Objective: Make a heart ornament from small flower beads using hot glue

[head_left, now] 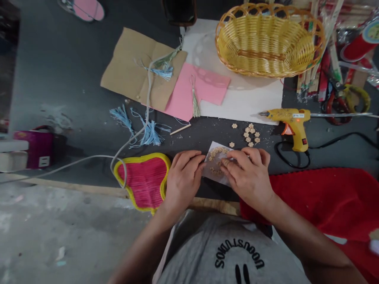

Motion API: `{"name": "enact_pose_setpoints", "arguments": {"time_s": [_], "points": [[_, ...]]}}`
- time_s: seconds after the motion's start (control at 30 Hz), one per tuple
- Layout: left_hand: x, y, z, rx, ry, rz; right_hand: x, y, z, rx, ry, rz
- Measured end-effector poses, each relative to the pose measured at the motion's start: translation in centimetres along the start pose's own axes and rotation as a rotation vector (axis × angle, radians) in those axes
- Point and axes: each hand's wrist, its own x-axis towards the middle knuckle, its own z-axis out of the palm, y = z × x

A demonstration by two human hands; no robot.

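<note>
My left hand and right hand pinch the small clear packet of wooden flower beads; next I'd pry it open gently.

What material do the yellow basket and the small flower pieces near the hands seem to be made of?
Yellow basket: woven wicker or plastic rattan, slightly glossy, with visible interlaced strands. Small flower pieces: probably thin pale wood, matte and flat; too small to be sure.

Glossy woven basket, matt pink paper, red cloth.
</note>
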Motion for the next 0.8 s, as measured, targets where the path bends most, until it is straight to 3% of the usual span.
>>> {"name": "enact_pose_setpoints", "arguments": {"time_s": [0.2,0.8], "points": [[-0.7,-0.3,-0.8,-0.033,-0.015,0.021,0.3,-0.6,0.0,-0.028,-0.026,0.001],[-1.5,-0.8,-0.9,-0.079,-0.027,0.096,1.1,-2.5,0.8,-0.007,-0.036,0.002]]}}
